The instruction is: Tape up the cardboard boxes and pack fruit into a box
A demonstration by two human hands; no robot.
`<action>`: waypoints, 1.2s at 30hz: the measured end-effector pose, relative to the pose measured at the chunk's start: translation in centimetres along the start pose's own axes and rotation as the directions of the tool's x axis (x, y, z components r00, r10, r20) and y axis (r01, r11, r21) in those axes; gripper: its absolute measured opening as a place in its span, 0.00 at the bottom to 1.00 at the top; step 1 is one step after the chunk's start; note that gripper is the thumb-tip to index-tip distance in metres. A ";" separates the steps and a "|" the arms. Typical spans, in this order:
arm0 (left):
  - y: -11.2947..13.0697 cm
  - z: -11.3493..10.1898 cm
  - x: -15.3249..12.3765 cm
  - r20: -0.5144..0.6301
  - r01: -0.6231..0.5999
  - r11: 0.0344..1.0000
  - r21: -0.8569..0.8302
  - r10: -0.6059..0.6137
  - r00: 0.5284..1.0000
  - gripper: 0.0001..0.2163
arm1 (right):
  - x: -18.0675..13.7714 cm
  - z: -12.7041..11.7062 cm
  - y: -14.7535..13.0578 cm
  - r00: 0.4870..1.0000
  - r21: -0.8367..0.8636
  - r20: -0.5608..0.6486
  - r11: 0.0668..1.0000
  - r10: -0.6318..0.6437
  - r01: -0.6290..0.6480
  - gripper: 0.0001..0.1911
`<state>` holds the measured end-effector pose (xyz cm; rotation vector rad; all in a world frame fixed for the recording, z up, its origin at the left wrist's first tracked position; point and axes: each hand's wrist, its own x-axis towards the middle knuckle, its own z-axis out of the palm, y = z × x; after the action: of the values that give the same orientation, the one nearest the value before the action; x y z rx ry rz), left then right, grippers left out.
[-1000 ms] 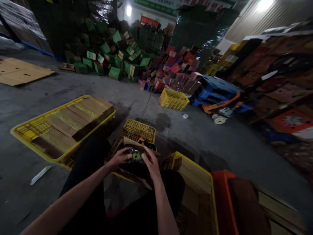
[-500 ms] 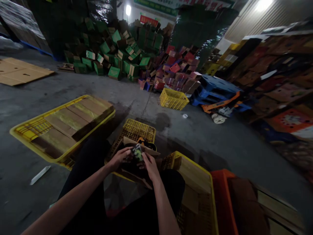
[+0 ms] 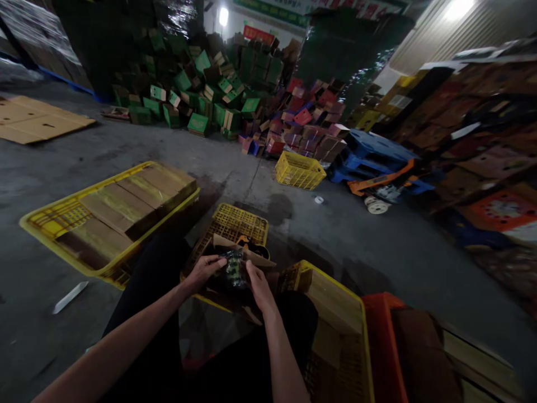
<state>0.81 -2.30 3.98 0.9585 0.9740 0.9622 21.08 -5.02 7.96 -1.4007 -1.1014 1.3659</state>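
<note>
My left hand (image 3: pixel 208 268) pinches the left edge of a shiny clear plastic wrap (image 3: pixel 235 268) between thumb and fingers. Opposite it, my right hand (image 3: pixel 257 281) is closed on the wrap's right side. Something dark green shows through the film; its kind is too dim to tell. Below both hands stands an open cardboard box (image 3: pixel 268 262) with its far flap raised, its inside dark. That box rests on an upturned-looking yellow crate (image 3: pixel 242 217) between my knees. An orange-and-black tool, perhaps a tape dispenser (image 3: pixel 251 244), lies just behind the flap.
Left of my legs, a yellow crate (image 3: pixel 42 212) holds taped cartons. At my right knee are another yellow crate (image 3: pixel 364 319) with cardboard and an orange crate (image 3: pixel 377 313). Farther off are a small yellow crate (image 3: pixel 300 169), a pallet jack (image 3: pixel 380 182) and piled green boxes (image 3: pixel 199 123).
The plastic now lies flatter and wider between my hands, and the green inside looks darker. My hands stay nearly in place over the box, with the right fingers drawn back slightly.
</note>
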 end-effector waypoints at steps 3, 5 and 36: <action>0.4 0.1 -0.3 0.003 -0.017 0.998 0.068 0.017 1.000 0.22 | 0.2 0.0 -0.2 0.991 0.013 0.118 0.998 -0.063 0.062 0.28; 0.8 0.3 -0.6 0.031 -0.018 0.997 0.071 0.016 0.999 0.22 | 0.4 -0.3 -0.3 0.990 -0.009 0.120 0.997 -0.076 0.077 0.31; 1.7 0.4 -0.5 0.120 0.206 0.969 -0.138 -0.190 0.974 0.39 | 2.7 0.0 5.2 0.985 -0.938 0.134 0.334 0.113 0.089 0.21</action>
<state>0.75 -2.36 5.85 0.7631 0.8772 0.7964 21.17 -3.56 2.31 -2.0998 -2.2501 0.7692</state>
